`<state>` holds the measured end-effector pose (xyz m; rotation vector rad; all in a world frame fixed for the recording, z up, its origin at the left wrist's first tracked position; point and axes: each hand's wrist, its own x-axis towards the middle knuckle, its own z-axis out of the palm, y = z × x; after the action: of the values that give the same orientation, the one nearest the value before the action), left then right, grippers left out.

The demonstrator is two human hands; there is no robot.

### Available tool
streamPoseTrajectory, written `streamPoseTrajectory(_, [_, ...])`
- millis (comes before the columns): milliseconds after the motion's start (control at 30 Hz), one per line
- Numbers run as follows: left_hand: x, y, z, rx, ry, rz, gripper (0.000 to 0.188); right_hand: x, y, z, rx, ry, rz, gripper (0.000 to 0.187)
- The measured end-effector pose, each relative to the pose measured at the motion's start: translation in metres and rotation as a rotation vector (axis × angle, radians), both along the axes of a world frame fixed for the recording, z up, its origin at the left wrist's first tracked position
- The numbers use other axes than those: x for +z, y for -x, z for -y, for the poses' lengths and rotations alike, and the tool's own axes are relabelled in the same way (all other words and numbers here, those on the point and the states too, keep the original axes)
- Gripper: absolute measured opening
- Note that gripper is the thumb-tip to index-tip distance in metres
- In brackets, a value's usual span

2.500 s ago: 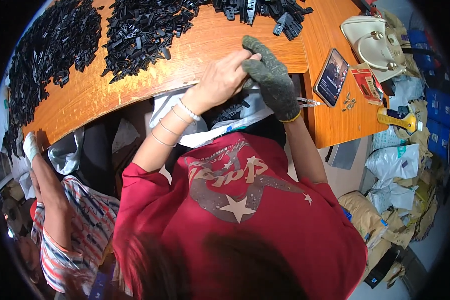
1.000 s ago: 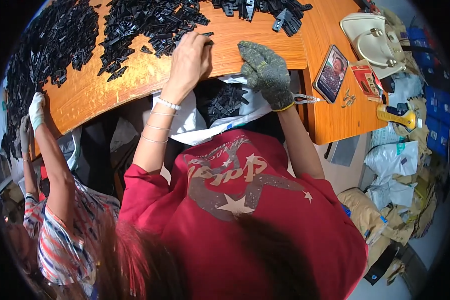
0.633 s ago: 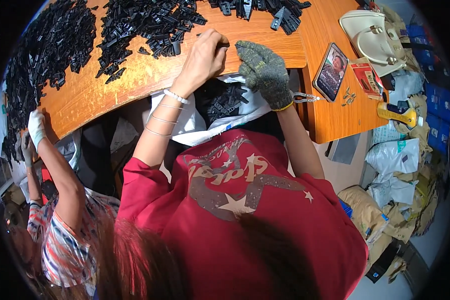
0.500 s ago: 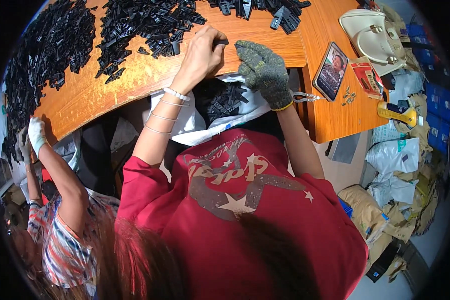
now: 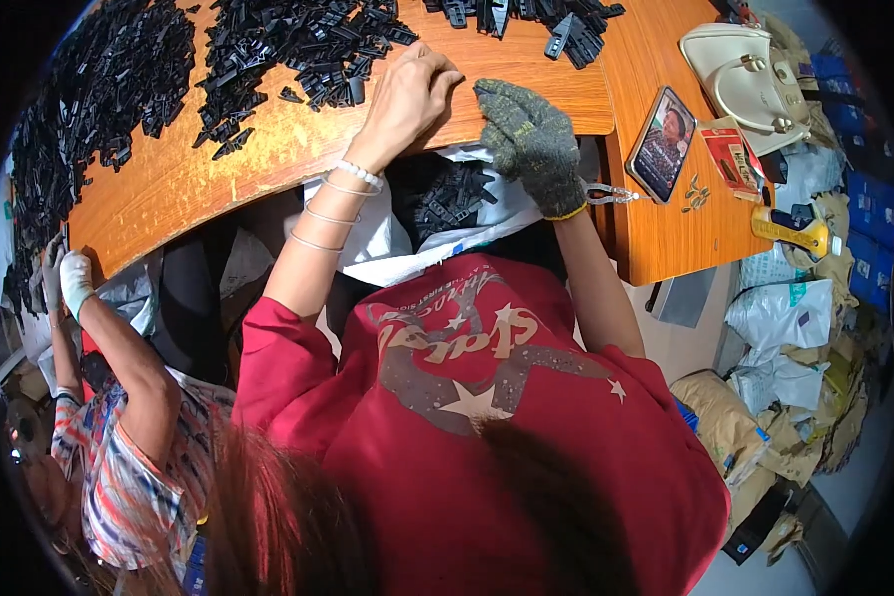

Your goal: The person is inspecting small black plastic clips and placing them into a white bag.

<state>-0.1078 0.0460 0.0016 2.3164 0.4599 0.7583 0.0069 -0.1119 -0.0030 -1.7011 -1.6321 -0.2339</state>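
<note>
My bare left hand (image 5: 407, 104) rests on the wooden table near its front edge, wrist ringed with a white beaded bracelet and thin bangles. Its fingers are curled inward, and whatever they may hold is hidden. Just to the right, my right hand (image 5: 531, 144), in a dark grey knit glove with a yellow cuff, hangs over the table edge. The gloved fingers are bent and pressed together; their inner side is out of sight. Below both hands a white bag (image 5: 377, 263) gapes on my lap, with black plastic parts (image 5: 442, 204) inside.
Piles of black plastic parts (image 5: 298, 50) cover the far side of the table (image 5: 189, 204). On the right lie a phone (image 5: 663, 144), a red packet (image 5: 733, 157), a cream handbag (image 5: 745, 74) and a yellow-handled tool (image 5: 793, 228). A co-worker's gloved hand (image 5: 74, 281) is at the left edge.
The dark piece that showed at my left fingertips is no longer visible there. My right hand has barely moved. The co-worker's white-gloved hand has shifted slightly downward.
</note>
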Motion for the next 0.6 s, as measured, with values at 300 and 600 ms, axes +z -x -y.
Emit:
streamPoseTrajectory(300, [-0.007, -0.005, 0.003, 0.158, -0.331, -0.03, 0.015, 0.01, 0.002, 0.002, 0.009, 0.031, 0.038, 0.046])
streamPoseTrajectory(600, [-0.003, 0.016, 0.006, -0.144, -0.217, 0.035, 0.013, 0.011, 0.003, 0.003, -0.026, 0.063, 0.014, 0.042])
